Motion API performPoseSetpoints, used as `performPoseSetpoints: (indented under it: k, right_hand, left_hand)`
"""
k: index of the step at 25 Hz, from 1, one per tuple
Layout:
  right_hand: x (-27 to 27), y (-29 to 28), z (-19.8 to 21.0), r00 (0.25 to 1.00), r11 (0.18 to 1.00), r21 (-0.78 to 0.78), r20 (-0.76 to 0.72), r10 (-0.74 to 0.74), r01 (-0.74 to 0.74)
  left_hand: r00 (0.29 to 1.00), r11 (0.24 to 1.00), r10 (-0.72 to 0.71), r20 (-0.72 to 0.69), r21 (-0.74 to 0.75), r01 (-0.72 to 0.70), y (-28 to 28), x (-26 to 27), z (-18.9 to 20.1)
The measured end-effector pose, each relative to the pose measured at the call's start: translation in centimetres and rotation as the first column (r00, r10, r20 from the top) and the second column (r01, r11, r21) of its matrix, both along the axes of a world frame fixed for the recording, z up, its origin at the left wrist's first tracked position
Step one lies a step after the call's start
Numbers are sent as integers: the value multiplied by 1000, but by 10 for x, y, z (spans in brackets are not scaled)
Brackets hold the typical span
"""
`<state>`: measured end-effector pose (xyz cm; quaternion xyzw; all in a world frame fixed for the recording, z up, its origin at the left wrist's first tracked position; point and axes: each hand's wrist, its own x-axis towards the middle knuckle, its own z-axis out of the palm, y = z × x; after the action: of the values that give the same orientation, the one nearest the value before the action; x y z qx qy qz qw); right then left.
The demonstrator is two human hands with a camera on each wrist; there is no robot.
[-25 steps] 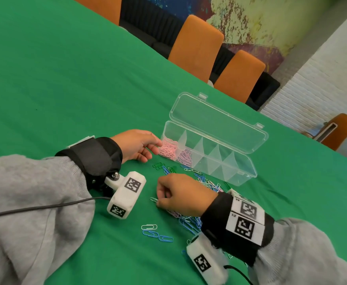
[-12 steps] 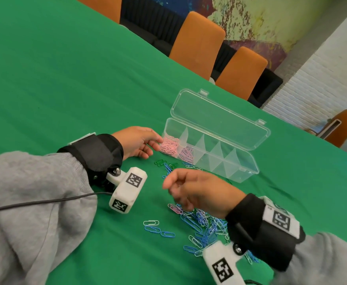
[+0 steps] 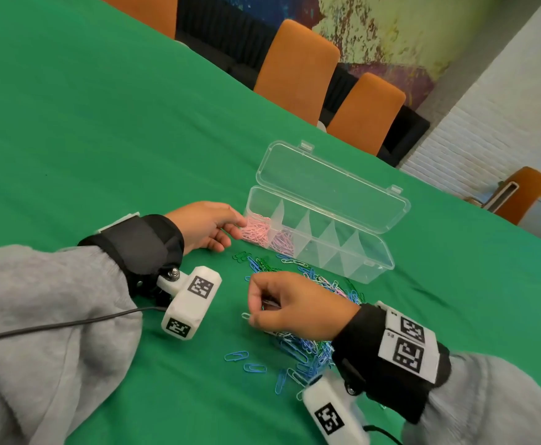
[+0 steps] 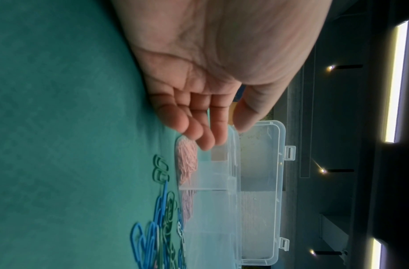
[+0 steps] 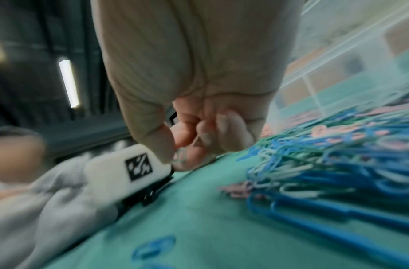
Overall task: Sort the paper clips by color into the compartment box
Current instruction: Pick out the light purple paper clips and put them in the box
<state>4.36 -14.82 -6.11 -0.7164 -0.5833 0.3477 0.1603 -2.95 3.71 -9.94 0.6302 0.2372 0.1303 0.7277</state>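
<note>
right hand (image 3: 298, 305) pinches a pale paper clip (image 3: 246, 315) in curled fingers, just above the green worktop (image 3: 102, 123). left hand (image 3: 203, 224), fingers relaxed, touches the open compartment box (image 3: 375, 268) end holding pink clips (image 3: 256, 231).

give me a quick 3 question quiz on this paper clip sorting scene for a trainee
1. True or false: the lid of the compartment box is closed.
2. Multiple choice: what is the right hand doing? A) resting flat on the table B) pinching a paper clip C) lifting the box
3. Fill in: the filled compartments are at the end of the box nearest the ____ hand, and the clips in them look ____.

Key
1. False; the lid stands open.
2. B
3. left; pink
</note>
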Motion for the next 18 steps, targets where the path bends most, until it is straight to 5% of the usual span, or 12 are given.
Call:
performPoseSetpoints:
  k: [2, 4, 6, 7, 8, 10, 12, 15, 18]
  right_hand:
    - [13, -5, 3, 896, 967, 31, -386, -221, 252]
    - [27, -12, 9, 638, 900, -59, -685, -351, 432]
    - [35, -23, 17, 473, 878, -135, -800, -369, 458]
    - [36, -29, 20, 462, 885, -150, -807, -367, 440]
    - [36, -35, 21, 507, 898, -157, -779, -369, 411]
    - [33, -49, 18, 748, 942, -153, -576, -330, 297]
    - [25, -61, 11, 988, 987, -150, -134, -71, 51]
    - [17, -69, 2, 898, 962, -215, 368, 242, -171]
    - [13, -70, -2, 861, 967, -180, 446, 243, -180]
  left_hand:
    - [1000, 1000, -3, -5, 0, 3, 1, 0, -2]
    - [1000, 1000, -2, -5, -7, 2, 1, 0, -3]
    - [1000, 1000, -2, -5, -9, 2, 0, 0, -2]
    - [1000, 1000, -3, -9, -5, 3, -1, 0, -1]
    - [1000, 1000, -2, -12, 0, 2, 0, 0, 0]
    - [1000, 1000, 1, -14, 5, -1, 0, 0, 0]
    - [1000, 1000, 1, -10, 0, -1, -1, -1, -1]
    - [1000, 1000, -6, -12, 7, 6, -2, -2, 0]
    - [1000, 1000, -4, -12, 8, 4, -1, -2, -1]
